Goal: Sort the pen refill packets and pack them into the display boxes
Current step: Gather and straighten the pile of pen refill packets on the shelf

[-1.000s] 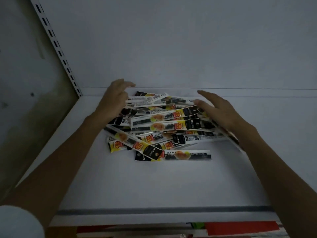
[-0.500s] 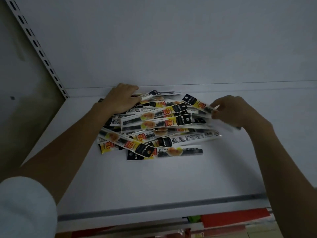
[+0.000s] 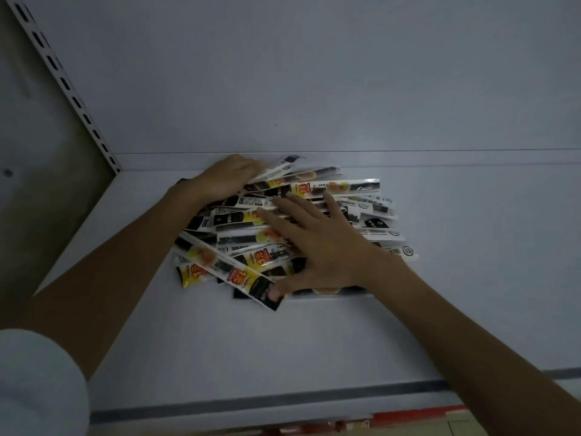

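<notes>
A loose heap of long, narrow pen refill packets [image 3: 352,187], printed black, yellow and white, lies on a white shelf [image 3: 251,344] near its back wall. My left hand [image 3: 224,177] sits at the heap's far left corner, fingers curled over the ends of some packets. My right hand [image 3: 317,247] lies flat on top of the heap with fingers spread, its thumb on a packet at the front edge. No display box is in view.
A perforated metal upright [image 3: 67,86] runs up the left side beside a side panel. The shelf's front lip [image 3: 283,401] has a dark strip, with red items [image 3: 415,416] below it. A white back wall [image 3: 314,73] stands right behind the heap.
My right hand has let go of the packet ends at the heap's right side and moved left onto the top of the heap, fingers now spread flat. The heap has shifted.
</notes>
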### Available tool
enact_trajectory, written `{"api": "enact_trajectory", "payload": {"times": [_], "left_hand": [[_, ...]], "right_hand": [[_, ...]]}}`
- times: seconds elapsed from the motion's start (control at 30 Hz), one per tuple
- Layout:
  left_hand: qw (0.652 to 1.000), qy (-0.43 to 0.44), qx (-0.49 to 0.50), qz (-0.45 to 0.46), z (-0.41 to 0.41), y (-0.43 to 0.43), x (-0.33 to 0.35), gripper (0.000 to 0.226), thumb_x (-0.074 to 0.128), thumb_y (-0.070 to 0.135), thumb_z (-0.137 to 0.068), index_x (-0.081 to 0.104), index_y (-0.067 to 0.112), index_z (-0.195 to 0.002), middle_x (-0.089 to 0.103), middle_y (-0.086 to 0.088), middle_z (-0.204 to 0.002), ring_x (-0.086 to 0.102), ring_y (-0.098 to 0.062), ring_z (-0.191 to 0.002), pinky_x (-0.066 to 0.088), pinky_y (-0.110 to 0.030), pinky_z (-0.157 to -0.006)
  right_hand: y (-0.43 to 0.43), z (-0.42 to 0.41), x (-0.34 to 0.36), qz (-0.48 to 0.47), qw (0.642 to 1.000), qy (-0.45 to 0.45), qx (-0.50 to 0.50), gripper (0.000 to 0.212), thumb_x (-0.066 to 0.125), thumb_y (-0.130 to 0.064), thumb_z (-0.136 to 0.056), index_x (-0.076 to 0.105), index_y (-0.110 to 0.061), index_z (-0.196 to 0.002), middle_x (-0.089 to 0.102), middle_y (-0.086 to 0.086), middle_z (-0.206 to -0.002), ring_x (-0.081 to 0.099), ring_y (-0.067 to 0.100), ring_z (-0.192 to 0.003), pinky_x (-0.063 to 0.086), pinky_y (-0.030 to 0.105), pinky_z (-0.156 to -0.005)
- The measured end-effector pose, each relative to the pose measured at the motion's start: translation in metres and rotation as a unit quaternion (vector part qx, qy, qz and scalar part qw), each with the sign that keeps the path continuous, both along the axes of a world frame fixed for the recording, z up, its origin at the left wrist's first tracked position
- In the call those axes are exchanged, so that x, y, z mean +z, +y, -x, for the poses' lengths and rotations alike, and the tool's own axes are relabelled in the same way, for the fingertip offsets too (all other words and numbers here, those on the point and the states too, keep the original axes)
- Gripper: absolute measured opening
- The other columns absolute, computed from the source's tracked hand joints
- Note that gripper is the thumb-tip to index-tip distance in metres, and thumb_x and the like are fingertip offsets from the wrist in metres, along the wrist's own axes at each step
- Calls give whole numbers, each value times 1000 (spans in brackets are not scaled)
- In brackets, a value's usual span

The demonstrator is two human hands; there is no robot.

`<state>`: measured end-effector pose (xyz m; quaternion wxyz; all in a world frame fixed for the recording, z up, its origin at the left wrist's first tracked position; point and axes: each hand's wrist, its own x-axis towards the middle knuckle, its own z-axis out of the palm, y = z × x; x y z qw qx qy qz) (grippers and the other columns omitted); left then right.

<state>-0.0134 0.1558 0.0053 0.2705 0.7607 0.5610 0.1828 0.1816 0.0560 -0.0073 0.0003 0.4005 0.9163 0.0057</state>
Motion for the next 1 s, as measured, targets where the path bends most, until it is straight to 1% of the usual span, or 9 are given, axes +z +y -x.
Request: {"api": "enact_trajectory", "payload": {"times": [0.07,0.2,0.27,0.4,0.6,0.77,0.87,0.93,1.0], "left_hand": [[1000,12,6,13,0,0,4,33,36,38,-98,64,23,-105,56,6,-104,51,-11,-95,37,-18,-73],[998,34,-33,-42,-1,-7,19,23,51,24,-94,66,19,-112,62,4,-104,54,-8,-87,39,-15,-65],[997,31,-50,-51,-1,-10,20,27,56,21,-91,63,19,-117,61,4,-115,51,-6,-100,38,-18,-76],[996,48,-66,-37,-12,-9,18,37,51,11,-92,55,21,-127,42,-2,-141,39,-14,-126,27,-18,-92],[987,102,-116,-30,-19,-17,22,47,36,11,-98,35,30,-140,27,-2,-152,26,-15,-138,19,-19,-104],[995,-66,40,-61,38,-46,20,46,44,39,-96,33,35,-141,30,8,-149,28,-9,-133,22,-28,-101],[996,-24,85,-11,84,-77,7,78,48,88,-55,30,58,-125,28,11,-148,25,-12,-137,19,-26,-103],[995,19,98,27,99,-94,-2,103,46,98,-25,23,67,-120,25,9,-150,23,-14,-138,20,-26,-104],[993,47,99,43,107,-103,-10,131,46,98,-15,17,52,-135,22,5,-152,21,-15,-139,19,-28,-108]], "right_hand": [[11,1,2,-27,1000,-4,-5,93,40,-78,-75,4,-33,-147,2,0,-157,-1,21,-144,-2,62,-111],[10,10,8,-83,996,38,-10,74,33,-64,-80,34,-23,-142,33,11,-148,26,30,-138,15,62,-109],[-1,15,6,-113,991,65,-1,76,30,-56,-75,43,-13,-136,42,18,-141,36,37,-132,22,64,-106],[-25,38,-2,-144,986,64,59,70,33,-58,-81,41,-17,-137,38,19,-143,34,37,-133,22,62,-106],[-10,12,-3,-148,982,80,87,44,35,-25,-87,59,-23,-123,44,18,-140,40,36,-129,34,50,-106],[-25,-61,0,-63,984,159,41,86,51,-69,-74,20,-31,-145,16,5,-154,15,24,-142,23,50,-112],[-26,-99,-5,-50,987,144,-56,106,42,-89,-57,-3,-44,-143,3,-4,-156,0,16,-144,16,57,-112],[-26,-120,-5,-32,976,191,-101,111,46,-89,-53,1,-44,-144,4,-5,-155,2,10,-142,18,51,-112],[-27,-138,-2,-24,959,252,-128,110,57,-82,-53,13,-39,-144,14,-10,-151,11,5,-136,24,41,-107]]}}
